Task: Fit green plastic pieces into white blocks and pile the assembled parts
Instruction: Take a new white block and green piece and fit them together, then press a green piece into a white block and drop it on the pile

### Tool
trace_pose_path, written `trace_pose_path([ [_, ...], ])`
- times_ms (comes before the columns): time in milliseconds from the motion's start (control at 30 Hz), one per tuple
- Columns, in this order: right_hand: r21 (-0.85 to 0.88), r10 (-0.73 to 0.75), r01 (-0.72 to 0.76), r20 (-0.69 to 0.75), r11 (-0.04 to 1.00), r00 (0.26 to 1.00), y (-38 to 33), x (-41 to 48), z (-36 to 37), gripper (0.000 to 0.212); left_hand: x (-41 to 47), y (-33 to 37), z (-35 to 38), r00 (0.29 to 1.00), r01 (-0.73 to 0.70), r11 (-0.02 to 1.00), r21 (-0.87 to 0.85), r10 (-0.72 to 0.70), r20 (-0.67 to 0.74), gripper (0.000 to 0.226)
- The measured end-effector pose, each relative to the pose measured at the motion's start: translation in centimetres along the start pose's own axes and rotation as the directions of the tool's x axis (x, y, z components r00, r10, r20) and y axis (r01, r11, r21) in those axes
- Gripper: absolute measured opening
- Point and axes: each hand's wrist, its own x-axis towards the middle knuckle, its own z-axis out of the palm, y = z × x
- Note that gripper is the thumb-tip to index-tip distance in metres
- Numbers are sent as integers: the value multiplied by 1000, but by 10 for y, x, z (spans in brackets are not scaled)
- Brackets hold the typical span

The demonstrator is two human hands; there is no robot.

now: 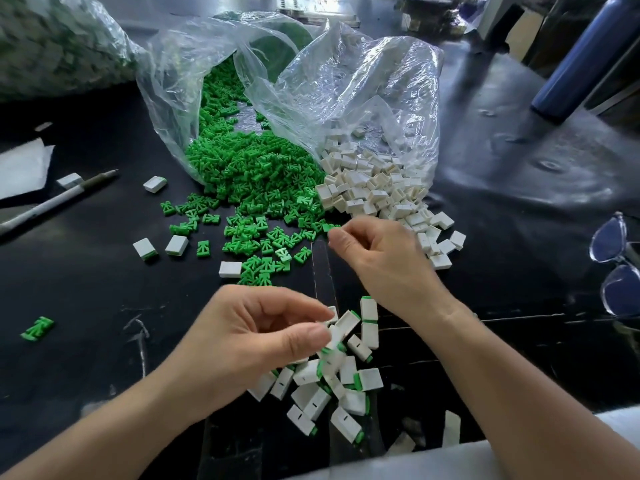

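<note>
On the black table (86,289), the pile of assembled parts (329,389) lies nearest the person, white blocks with green ends showing. Directly over the pile's top, the left hand (256,337) has thumb and forefinger closed on a white block (333,332), blurred. Beyond the pile, the right hand (381,258) is curled, its fingertips pinching a green piece (328,227). Farther beyond the pile, a heap of green pieces (249,174) and a heap of white blocks (374,188) spill from clear bags (346,81). A pen (59,199) lies far left of the pile, glasses (616,265) far right.
</note>
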Motion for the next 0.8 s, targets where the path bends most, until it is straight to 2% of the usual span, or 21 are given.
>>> trace_pose_path([
  [67, -112, -30, 18, -102, 994, 994, 8, 7, -6, 12, 1, 0, 1, 999, -2, 1000, -16, 1, -37, 29],
  [200, -296, -7, -77, -272, 952, 962, 27, 22, -20, 27, 2, 3, -5, 993, -24, 1000, 19, 26, -114, 33],
  [300, -386, 21, -152, -324, 910, 946, 37, 29, -25, 32, 2, 1, -8, 992, -18, 999, 36, 23, -127, 34],
  [633, -460, 21, -191, -349, 867, 937, 47, 35, -25, 15, 7, -2, -11, 980, -43, 999, -21, 38, -193, 30],
  [733, -427, -12, -147, -347, 892, 938, 43, 33, -23, 14, 9, -4, -12, 976, -32, 999, -23, 26, -217, 25],
  [800, -354, -68, -66, -354, 933, 933, 36, 29, -20, 14, 10, -6, -12, 972, -30, 999, -20, 24, -234, 24],
])
